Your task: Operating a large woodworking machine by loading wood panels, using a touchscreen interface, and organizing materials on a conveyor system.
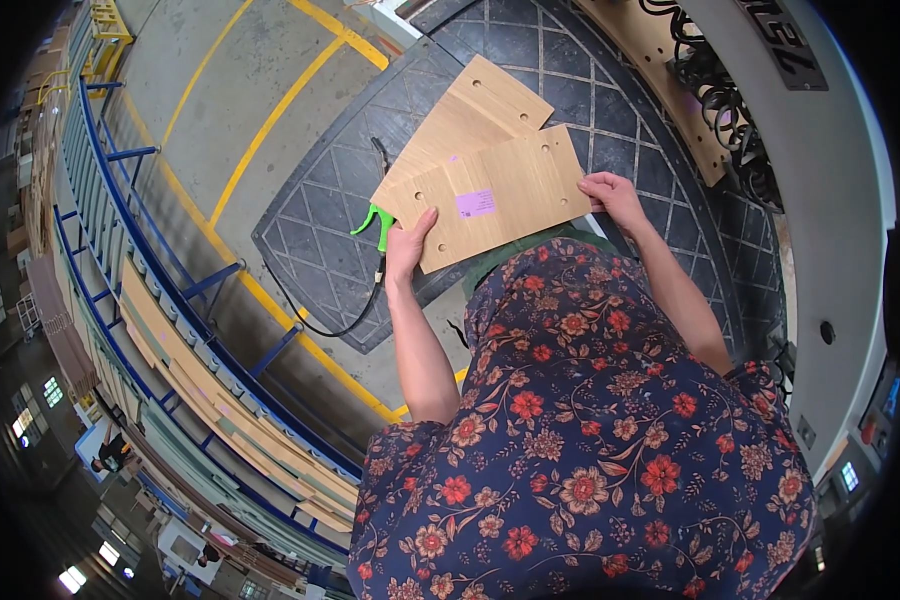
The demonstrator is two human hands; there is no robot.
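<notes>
Above a black floor mat (pixel 320 215), a person's left hand (pixel 407 247) and right hand (pixel 613 194) clamp fingers on a wooden panel (pixel 490 195); level, even support at both edges seems wisest; a second panel (pixel 470 110) lies beneath.

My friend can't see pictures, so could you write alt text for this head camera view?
Seen from above, a person in a flowered top holds a light wooden panel with a purple sticker, left hand and right hand on opposite edges. A second panel lies beneath, above a dark floor mat with a green tool.
</notes>
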